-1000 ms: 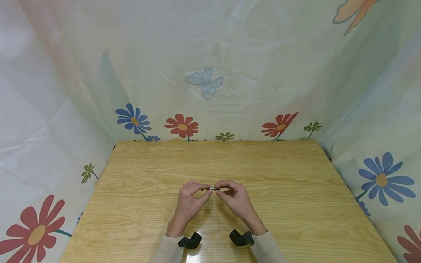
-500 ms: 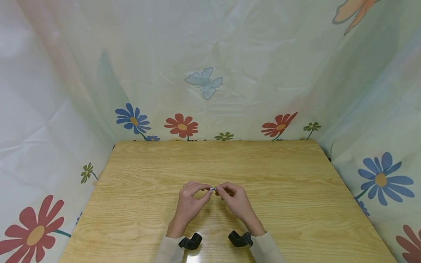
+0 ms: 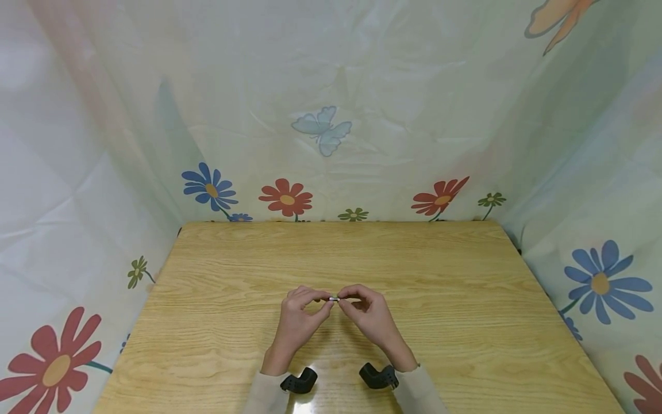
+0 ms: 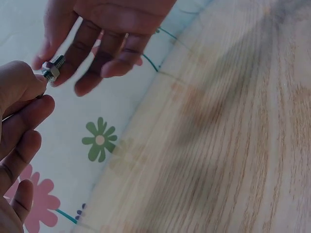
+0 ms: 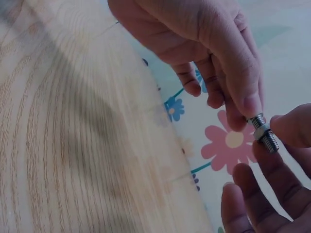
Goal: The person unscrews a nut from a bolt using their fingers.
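Just above the wooden table, a small metal bolt spans the gap between both hands. My left hand pinches one end of it between thumb and forefinger. The thumb and forefinger of my right hand hold the hex nut partway along the shank. Threads show on both sides of the nut, and the free threaded end points toward the right palm. The bolt's other end is hidden in the left fingertips. The other fingers of the right hand spread loosely in the left wrist view.
A wood-grain table lies beneath the hands. Flower-printed curtains hang behind it and on both sides. A black wrist camera mount sits at the left wrist, and another mount at the right.
My right thumb slid forward over the nut half a second ago and is now back, with the forefinger forward again. My left hand stays in place with the bolt.
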{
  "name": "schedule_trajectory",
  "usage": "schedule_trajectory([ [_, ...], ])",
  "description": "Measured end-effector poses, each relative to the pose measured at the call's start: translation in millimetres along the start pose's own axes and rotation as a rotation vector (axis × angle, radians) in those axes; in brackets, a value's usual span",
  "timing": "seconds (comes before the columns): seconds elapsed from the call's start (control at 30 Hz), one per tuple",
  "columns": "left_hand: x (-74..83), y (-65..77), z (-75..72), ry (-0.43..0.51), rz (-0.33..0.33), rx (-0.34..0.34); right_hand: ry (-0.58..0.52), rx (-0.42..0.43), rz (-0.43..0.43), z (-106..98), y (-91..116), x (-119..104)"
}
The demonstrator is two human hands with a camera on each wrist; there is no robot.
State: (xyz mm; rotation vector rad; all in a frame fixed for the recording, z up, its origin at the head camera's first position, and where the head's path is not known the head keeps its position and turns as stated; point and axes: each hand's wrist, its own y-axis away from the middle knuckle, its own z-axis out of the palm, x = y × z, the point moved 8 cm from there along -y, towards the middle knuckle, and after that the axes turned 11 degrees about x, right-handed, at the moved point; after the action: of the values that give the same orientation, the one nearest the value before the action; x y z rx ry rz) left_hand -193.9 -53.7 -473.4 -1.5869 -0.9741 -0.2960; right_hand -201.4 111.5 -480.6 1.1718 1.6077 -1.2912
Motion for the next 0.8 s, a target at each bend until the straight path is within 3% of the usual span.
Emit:
schedule_trajectory([
  [0.17,0.1,0.6,0.3,-0.005,0.015,0.006,-0.035,0.03,-0.067,-2.8,0.6,-7.2],
  [0.5,1.5,-0.3,-1.1,0.002,0.029,0.042,0.086,0.103,0.141,-6.9,-0.3,8.0],
  [0.8,3.7,-1.4,-2.4,0.007,0.069,0.054,0.06,0.049,0.106,-3.4,-0.9,7.4],
])
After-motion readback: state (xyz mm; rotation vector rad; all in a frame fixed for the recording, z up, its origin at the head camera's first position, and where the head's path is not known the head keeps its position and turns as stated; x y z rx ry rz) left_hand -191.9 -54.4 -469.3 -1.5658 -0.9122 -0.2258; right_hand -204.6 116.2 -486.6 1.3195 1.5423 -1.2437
